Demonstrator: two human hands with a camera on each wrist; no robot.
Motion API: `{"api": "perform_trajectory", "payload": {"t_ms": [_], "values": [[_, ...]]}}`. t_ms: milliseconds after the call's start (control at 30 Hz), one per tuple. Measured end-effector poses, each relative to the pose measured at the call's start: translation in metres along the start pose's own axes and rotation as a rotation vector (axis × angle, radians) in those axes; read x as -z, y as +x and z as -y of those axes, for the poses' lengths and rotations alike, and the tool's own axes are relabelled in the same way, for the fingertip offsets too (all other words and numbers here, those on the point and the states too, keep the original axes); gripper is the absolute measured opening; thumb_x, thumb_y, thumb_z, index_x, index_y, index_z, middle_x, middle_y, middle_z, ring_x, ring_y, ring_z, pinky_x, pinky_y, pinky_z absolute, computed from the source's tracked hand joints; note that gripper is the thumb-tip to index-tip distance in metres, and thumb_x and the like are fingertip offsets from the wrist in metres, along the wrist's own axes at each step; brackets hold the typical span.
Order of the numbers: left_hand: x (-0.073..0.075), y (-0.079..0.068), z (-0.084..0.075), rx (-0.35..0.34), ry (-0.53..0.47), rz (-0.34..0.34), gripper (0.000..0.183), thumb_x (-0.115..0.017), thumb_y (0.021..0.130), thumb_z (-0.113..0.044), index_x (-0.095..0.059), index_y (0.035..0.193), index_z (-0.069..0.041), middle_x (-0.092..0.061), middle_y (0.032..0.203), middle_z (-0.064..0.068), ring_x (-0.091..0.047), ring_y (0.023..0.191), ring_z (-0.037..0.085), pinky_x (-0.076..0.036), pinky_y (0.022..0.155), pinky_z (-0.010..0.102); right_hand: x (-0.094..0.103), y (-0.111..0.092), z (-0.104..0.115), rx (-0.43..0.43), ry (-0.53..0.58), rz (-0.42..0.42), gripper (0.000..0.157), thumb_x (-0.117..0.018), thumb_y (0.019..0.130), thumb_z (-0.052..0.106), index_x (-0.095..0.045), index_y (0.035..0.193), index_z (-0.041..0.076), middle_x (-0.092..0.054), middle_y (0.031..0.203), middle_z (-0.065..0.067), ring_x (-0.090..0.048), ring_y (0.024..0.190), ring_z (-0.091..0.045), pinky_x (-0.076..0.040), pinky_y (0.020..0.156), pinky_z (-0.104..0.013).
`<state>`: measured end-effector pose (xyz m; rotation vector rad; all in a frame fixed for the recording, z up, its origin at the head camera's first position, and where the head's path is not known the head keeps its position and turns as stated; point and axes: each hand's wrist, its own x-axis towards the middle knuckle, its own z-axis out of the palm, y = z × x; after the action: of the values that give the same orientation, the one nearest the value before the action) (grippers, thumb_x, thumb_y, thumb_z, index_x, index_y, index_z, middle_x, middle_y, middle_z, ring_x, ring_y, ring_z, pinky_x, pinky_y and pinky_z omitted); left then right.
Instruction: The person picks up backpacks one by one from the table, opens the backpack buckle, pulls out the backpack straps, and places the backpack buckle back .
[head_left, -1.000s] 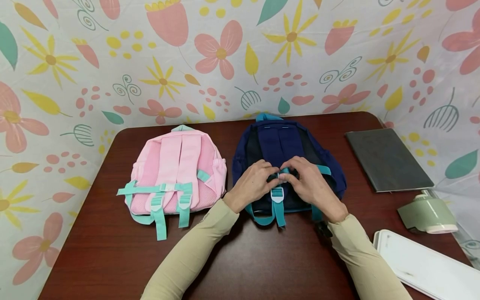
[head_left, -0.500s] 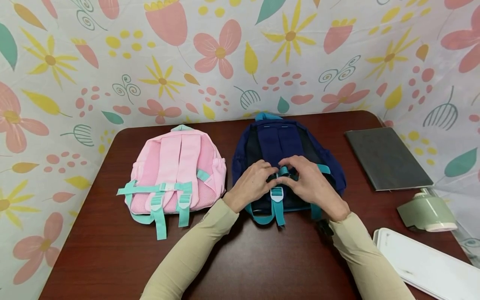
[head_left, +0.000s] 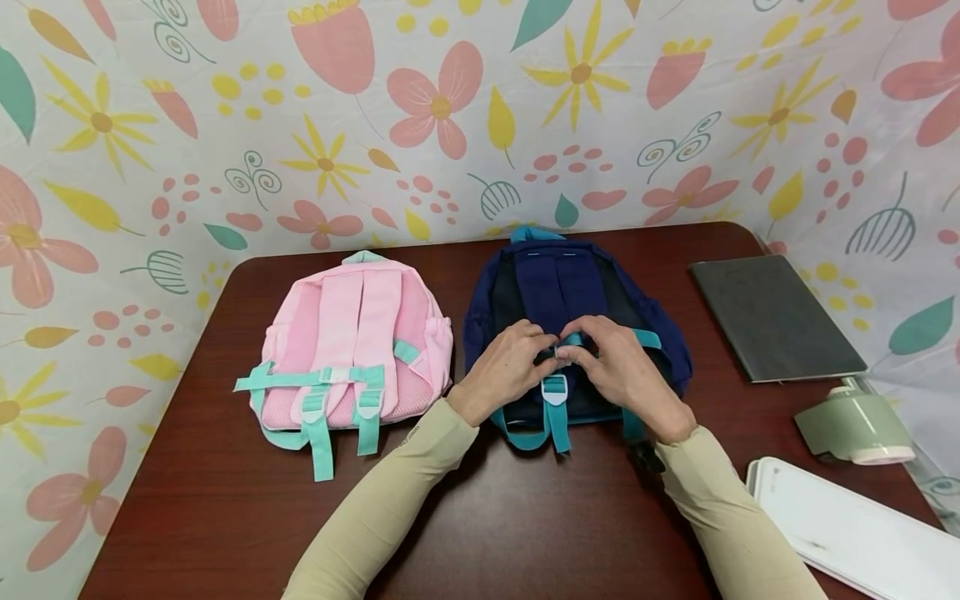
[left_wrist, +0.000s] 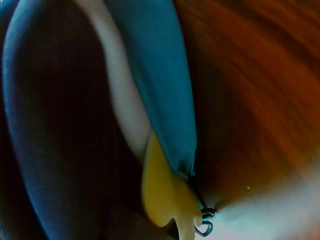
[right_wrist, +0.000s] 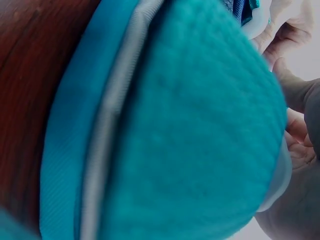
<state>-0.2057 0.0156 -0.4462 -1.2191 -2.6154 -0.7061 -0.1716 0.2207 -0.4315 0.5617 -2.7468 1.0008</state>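
Note:
A navy backpack (head_left: 557,287) with teal webbing lies on the table, its shoulder straps facing up. My left hand (head_left: 501,367) reaches across its lower middle and pinches the teal strap there. From the other side, my right hand (head_left: 622,362) pinches a folded length of the same teal strap (head_left: 573,339), thumb close to the left fingertips. The bit between the fingers is mostly hidden. Just below them shows a white adjuster buckle (head_left: 554,388). In the right wrist view, teal webbing (right_wrist: 195,130) fills the middle, with fingers (right_wrist: 295,90) at the right edge.
To the left lies a pink backpack (head_left: 360,321) with mint straps, its cross strap fastened in a white buckle. On the right are a dark notebook (head_left: 780,317), a green object (head_left: 858,429) with a pale rim, and a white tray-like panel (head_left: 855,525). A patterned cloth backs the table.
Half a second ago the right thumb and fingers were spread wider, with more of the folded strap showing. Now they have closed back in on the strap. The left hand stays in place.

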Motion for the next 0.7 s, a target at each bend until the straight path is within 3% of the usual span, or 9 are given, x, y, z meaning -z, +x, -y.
{"api": "perform_trajectory", "payload": {"t_ms": [200, 433, 567, 700], "values": [[0.0004, -0.0001, -0.0002, 0.0, -0.016, -0.003, 0.031, -0.078, 0.103, -0.023, -0.08, 0.123, 0.0, -0.081, 0.109, 0.013, -0.072, 0.1, 0.025, -0.062, 0.088, 0.033, -0.0014, -0.0006, -0.0027, -0.008, 0.023, -0.012, 0.016, -0.072, 0.105, 0.011, -0.071, 0.117, 0.001, -0.074, 0.106, -0.018, -0.047, 0.066, -0.014, -0.04, 0.063, -0.027], [-0.0008, 0.0003, 0.0004, -0.005, -0.026, -0.007, 0.031, -0.078, 0.103, -0.022, -0.08, 0.122, 0.002, -0.081, 0.111, 0.014, -0.073, 0.103, 0.027, -0.063, 0.091, 0.035, -0.0017, -0.0014, -0.0045, -0.004, 0.056, -0.028, 0.016, -0.068, 0.107, 0.01, -0.067, 0.119, 0.001, -0.065, 0.081, -0.009, -0.044, 0.06, -0.006, -0.039, 0.058, -0.025], [-0.0016, 0.0006, 0.0008, -0.007, -0.02, -0.007, 0.031, -0.078, 0.103, -0.023, -0.08, 0.122, 0.001, -0.081, 0.11, 0.014, -0.072, 0.103, 0.026, -0.062, 0.091, 0.034, -0.0012, -0.0011, -0.0036, -0.021, 0.055, -0.017, 0.019, -0.069, 0.107, 0.009, -0.066, 0.123, -0.001, -0.071, 0.093, -0.013, -0.049, 0.065, -0.013, -0.041, 0.061, -0.028], [-0.0004, -0.0004, 0.0003, -0.002, -0.002, 0.008, 0.03, -0.077, 0.104, -0.021, -0.079, 0.125, 0.0, -0.081, 0.112, 0.014, -0.072, 0.105, 0.026, -0.062, 0.093, 0.034, -0.001, 0.0009, 0.0002, -0.01, 0.016, 0.025, 0.03, -0.077, 0.102, 0.012, -0.067, 0.127, -0.002, -0.075, 0.114, -0.02, -0.067, 0.087, -0.03, -0.058, 0.077, -0.042]]}}
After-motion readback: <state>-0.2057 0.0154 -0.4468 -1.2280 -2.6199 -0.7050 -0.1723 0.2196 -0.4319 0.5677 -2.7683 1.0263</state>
